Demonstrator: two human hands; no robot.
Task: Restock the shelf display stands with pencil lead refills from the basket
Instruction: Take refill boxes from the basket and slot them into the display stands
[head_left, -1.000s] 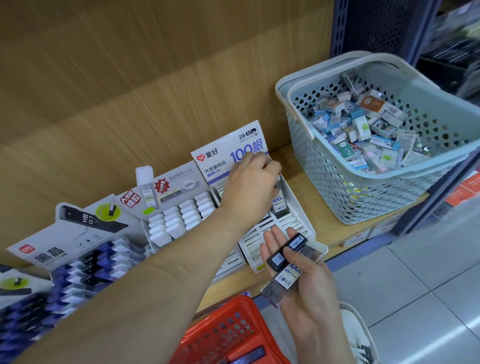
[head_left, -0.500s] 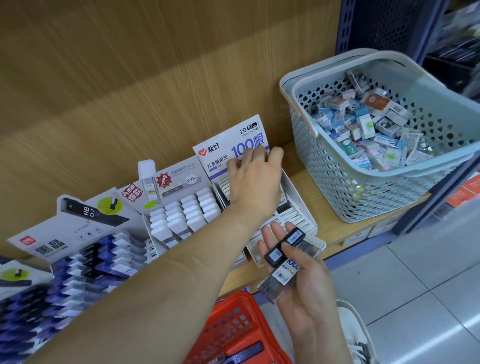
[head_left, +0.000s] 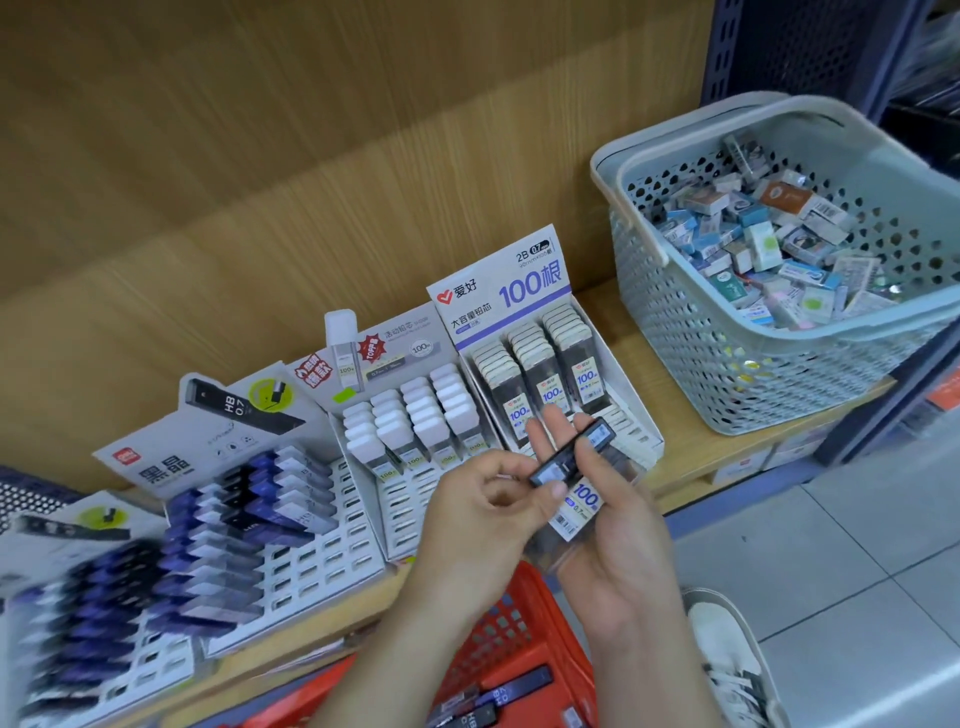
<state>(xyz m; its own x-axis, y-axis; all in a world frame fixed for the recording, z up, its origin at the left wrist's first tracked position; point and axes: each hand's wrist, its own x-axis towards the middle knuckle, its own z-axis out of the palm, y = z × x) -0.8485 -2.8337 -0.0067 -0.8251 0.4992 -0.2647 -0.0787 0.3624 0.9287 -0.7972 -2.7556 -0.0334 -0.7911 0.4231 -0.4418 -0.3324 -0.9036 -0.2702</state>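
My right hand (head_left: 618, 535) cradles a clear "100" lead refill case (head_left: 576, 506) in its palm, with a small black refill case (head_left: 571, 454) lying across the fingers. My left hand (head_left: 483, 512) pinches the near end of that black case with thumb and forefinger. Behind my hands stands the white "100" display stand (head_left: 498, 291) with three rows of refills in its back slots. To its left are the white-capped stand (head_left: 415, 410) and the black-and-purple HB stand (head_left: 244, 499). A red basket (head_left: 514, 649) with dark refills sits below my wrists.
A grey-green perforated basket (head_left: 727, 364) full of small boxed items stands on the wooden shelf (head_left: 691, 447) at the right. Another purple refill stand (head_left: 88, 613) sits at the far left. My white shoe (head_left: 727, 654) is on the tiled floor.
My left hand has left the "100" display stand and come back to my right hand, where it now pinches the black case. The stand's rows of refills are now uncovered.
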